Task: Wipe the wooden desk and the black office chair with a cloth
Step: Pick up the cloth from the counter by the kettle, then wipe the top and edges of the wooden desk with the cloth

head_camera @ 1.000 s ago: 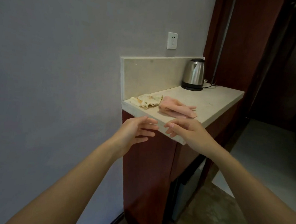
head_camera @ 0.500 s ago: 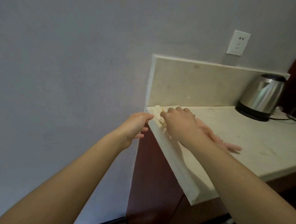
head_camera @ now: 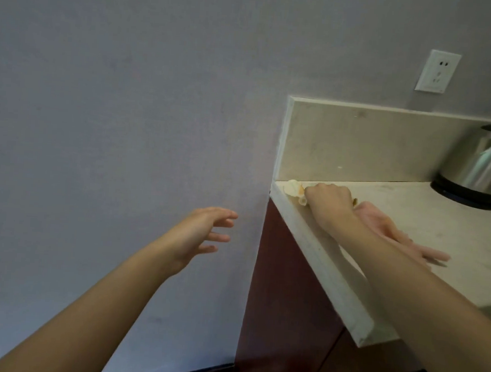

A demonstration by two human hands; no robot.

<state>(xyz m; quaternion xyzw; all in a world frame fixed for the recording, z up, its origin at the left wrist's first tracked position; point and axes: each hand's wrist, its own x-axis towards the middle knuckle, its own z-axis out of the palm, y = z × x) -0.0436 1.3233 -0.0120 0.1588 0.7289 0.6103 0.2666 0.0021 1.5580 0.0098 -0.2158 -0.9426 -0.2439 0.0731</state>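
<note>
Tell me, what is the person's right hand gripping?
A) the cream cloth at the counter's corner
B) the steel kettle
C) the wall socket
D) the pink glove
A: the right hand curls its fingers on the cream cloth at the back left corner of the countertop, far from the kettle.

Hotel-room kettle nook, stone counter (head_camera: 452, 246), steel kettle (head_camera: 481, 167), wall socket (head_camera: 437, 71), dark wood cabinet (head_camera: 282, 304)
</note>
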